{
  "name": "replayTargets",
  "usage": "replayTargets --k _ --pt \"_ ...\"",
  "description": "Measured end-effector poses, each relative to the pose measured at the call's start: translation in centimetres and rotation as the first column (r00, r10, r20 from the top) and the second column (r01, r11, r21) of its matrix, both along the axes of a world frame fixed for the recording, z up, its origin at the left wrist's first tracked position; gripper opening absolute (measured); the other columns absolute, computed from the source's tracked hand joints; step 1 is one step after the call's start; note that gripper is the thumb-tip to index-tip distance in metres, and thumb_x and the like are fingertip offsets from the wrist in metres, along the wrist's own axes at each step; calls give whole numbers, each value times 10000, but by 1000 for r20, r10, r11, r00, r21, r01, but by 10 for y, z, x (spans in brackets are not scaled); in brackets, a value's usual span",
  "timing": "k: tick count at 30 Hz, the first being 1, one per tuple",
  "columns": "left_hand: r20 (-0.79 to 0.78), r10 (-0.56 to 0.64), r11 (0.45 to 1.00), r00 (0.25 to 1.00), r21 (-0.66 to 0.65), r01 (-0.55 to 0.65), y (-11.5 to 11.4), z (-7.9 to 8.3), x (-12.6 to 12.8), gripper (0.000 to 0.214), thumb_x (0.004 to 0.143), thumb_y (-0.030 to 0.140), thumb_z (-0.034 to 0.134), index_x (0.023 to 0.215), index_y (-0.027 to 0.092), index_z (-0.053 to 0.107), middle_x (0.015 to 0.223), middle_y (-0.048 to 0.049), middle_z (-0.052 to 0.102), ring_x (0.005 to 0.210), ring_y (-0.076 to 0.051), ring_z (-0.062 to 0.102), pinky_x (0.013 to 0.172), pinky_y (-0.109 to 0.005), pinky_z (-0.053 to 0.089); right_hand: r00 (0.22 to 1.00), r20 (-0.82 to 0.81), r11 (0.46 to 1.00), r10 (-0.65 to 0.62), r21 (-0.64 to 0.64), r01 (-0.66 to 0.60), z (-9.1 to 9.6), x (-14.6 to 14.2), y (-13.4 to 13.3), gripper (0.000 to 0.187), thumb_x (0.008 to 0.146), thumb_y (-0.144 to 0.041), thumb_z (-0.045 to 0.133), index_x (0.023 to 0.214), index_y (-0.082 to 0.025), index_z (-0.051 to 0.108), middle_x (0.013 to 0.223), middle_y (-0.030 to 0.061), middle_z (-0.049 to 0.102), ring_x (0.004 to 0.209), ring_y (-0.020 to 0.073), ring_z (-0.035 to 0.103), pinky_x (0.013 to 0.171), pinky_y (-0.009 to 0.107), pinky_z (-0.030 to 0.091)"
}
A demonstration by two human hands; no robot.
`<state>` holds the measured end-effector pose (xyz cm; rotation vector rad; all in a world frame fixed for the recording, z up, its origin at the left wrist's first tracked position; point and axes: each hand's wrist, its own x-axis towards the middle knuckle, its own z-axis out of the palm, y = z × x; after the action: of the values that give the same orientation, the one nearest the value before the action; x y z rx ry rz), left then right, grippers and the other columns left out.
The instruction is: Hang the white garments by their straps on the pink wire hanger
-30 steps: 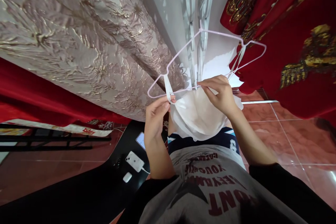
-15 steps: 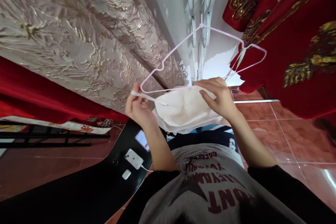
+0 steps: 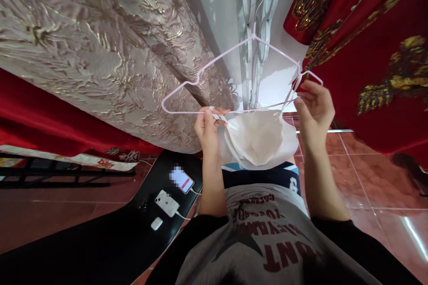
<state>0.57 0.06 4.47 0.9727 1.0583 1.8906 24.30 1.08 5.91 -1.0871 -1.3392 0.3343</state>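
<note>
A pale pink clothes hanger (image 3: pixel 224 55) with a metal hook spans the space in front of me. A cream garment with thin straps (image 3: pixel 261 136) hangs below its bottom bar. One strap (image 3: pixel 291 89) loops over the hanger's right shoulder notch. My left hand (image 3: pixel 210 131) is closed at the bottom bar, with the other white strap between its fingers. That strap runs under the bar, off the left shoulder. At the hanger's right end, my right hand (image 3: pixel 316 113) pinches the bar between thumb and fingers, close to the looped strap.
White hangers (image 3: pixel 259 18) hang behind. Embossed pinkish fabric (image 3: pixel 110 53) drapes at left, and red gold-trimmed garments (image 3: pixel 364 67) at right. On a black bench (image 3: pixel 100 240) lie a lit phone (image 3: pixel 183 180), a white phone (image 3: pixel 166 203) and a small white case (image 3: pixel 156 223).
My right hand has moved right, from the garment to the hanger's right end. My left hand has brought its strap right, to the bottom bar. The hanger has shifted left.
</note>
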Motion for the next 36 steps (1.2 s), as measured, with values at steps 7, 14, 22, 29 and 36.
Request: replayTargets --k 7,14,22,29,36 --pt "-59 27 1000 998 18 -26 2 -2 -2 472 970 671 627 880 208 599 812 -27 741 682 -136 742 576 -212 535 965 85 950 248 -217 -225 36 11 15 129 953 -336 679 909 -227 731 927 48 769 881 205 736 801 394 625" --pt "-49 -5 999 999 46 7 7 2 -12 497 929 677 685 828 199 593 798 -34 764 534 -102 648 546 -228 508 971 -240 987 4 155 34 27 20 58 301 953 -228 566 1171 -236 772 1085 101 794 901 238 756 808 462 639" --pt "-28 -3 1000 1000 -30 2 9 1 -9 482 924 670 693 828 208 596 790 -44 754 560 -109 626 558 -245 499 938 -308 831 -160 471 297 -5 29 20 296 932 -184 654 1053 -379 842 898 -6 777 901 283 782 863 536 625" --pt "-30 -44 996 999 -79 41 7 -16 10 376 931 569 716 903 195 693 935 -95 818 640 -118 679 577 -226 502 873 378 951 309 -105 -291 7 -18 14 297 1016 -250 559 1053 -321 845 1030 15 852 948 230 787 956 492 567" --pt "-227 431 902 873 130 -411 -10 -32 -48 272 924 232 659 1153 216 806 1236 -93 807 1052 -241 796 533 -209 491 873 399 958 279 -58 -280 4 -8 16 288 1016 -230 571 1035 -309 847 1031 14 855 889 214 772 904 445 493"
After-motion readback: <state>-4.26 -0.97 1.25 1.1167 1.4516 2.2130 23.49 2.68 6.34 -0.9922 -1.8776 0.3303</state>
